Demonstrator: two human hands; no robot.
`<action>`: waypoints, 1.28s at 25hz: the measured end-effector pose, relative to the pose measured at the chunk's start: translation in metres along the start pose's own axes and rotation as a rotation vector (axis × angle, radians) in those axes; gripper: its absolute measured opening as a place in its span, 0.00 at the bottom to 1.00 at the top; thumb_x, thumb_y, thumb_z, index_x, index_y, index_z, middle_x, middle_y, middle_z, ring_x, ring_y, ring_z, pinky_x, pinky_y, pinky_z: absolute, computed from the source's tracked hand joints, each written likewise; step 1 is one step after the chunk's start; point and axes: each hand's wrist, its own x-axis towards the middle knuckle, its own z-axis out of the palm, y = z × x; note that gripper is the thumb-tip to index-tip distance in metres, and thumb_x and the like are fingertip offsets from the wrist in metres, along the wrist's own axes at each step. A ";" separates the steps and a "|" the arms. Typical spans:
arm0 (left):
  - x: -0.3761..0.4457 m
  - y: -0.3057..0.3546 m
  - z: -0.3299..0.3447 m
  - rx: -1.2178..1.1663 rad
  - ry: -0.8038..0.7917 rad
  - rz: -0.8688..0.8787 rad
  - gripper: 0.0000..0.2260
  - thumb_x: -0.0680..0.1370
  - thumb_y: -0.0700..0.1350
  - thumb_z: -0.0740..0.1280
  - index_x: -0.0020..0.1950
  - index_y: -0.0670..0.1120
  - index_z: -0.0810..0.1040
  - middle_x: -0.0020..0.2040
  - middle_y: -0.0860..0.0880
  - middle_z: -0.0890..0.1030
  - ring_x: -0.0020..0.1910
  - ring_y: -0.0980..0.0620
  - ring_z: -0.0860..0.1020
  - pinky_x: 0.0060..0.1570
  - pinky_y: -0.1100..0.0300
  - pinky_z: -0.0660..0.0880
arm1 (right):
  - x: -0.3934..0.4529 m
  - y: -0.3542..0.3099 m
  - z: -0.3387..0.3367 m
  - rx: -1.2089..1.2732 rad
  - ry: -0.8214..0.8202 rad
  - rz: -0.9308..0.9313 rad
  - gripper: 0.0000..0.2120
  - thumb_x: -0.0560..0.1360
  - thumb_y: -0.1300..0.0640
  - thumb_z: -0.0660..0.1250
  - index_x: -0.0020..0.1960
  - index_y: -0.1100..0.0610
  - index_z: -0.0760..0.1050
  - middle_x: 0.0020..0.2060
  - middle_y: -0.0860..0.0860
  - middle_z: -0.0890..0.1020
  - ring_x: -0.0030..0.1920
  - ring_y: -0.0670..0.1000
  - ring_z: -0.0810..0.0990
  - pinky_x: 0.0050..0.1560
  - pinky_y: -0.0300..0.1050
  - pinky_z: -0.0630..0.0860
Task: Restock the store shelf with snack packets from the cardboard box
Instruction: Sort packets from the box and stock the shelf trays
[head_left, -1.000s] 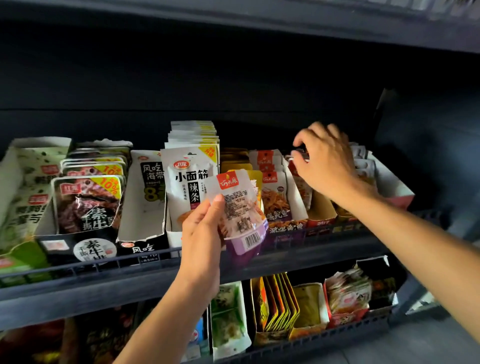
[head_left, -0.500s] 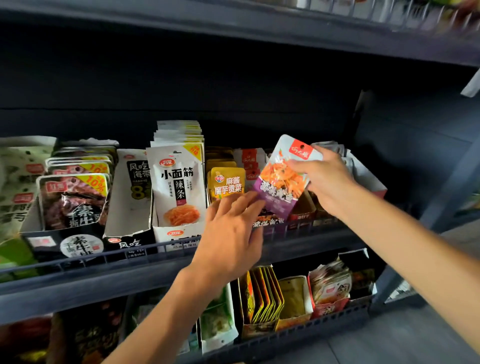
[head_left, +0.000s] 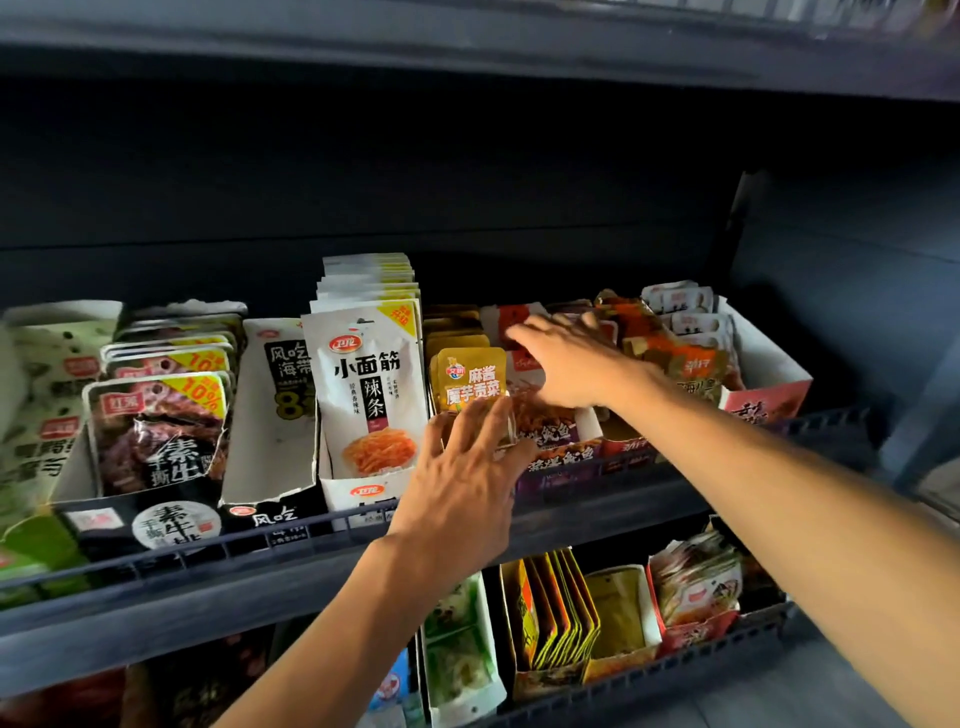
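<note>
Small snack packets stand in open display cartons on the middle shelf (head_left: 208, 553). My right hand (head_left: 571, 364) reaches in from the right, its fingers stretched flat over the packets (head_left: 545, 415) standing in the purple carton (head_left: 561, 457). Just to the left, my left hand (head_left: 465, 483) has its fingers spread and touches the lower front of a yellow packet (head_left: 470, 382) at the head of its row. Neither hand grips anything. The cardboard supply box is out of view.
White noodle-strip packets (head_left: 371, 384) and dark beef-style packets (head_left: 156, 431) fill the cartons to the left. A red and white carton (head_left: 769, 395) stands at the right end. The lower shelf holds yellow packets (head_left: 550, 613) and more cartons. A dark shelf runs overhead.
The purple packet passed from my left hand to my right, which carried it down into the purple carton and now lies flat over that row. My left hand moved up to the yellow packets.
</note>
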 end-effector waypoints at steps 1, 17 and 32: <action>0.000 0.000 0.002 -0.010 0.009 0.000 0.24 0.79 0.49 0.63 0.74 0.57 0.63 0.82 0.45 0.48 0.79 0.44 0.48 0.75 0.43 0.49 | 0.001 0.000 -0.003 -0.046 -0.021 0.007 0.38 0.72 0.55 0.71 0.77 0.53 0.58 0.74 0.53 0.66 0.73 0.56 0.64 0.70 0.58 0.58; -0.004 0.001 0.005 -0.034 0.046 0.000 0.28 0.72 0.46 0.69 0.72 0.54 0.68 0.80 0.41 0.57 0.78 0.41 0.54 0.72 0.45 0.48 | -0.004 0.016 -0.004 0.153 0.088 0.078 0.37 0.75 0.54 0.66 0.79 0.49 0.52 0.77 0.51 0.56 0.76 0.57 0.55 0.73 0.59 0.55; -0.005 -0.009 -0.003 -0.025 -0.066 0.026 0.35 0.78 0.44 0.60 0.80 0.60 0.45 0.81 0.47 0.40 0.80 0.47 0.39 0.76 0.48 0.39 | -0.010 0.010 0.007 0.298 0.204 0.048 0.37 0.80 0.43 0.61 0.81 0.48 0.44 0.81 0.47 0.44 0.80 0.51 0.45 0.78 0.53 0.45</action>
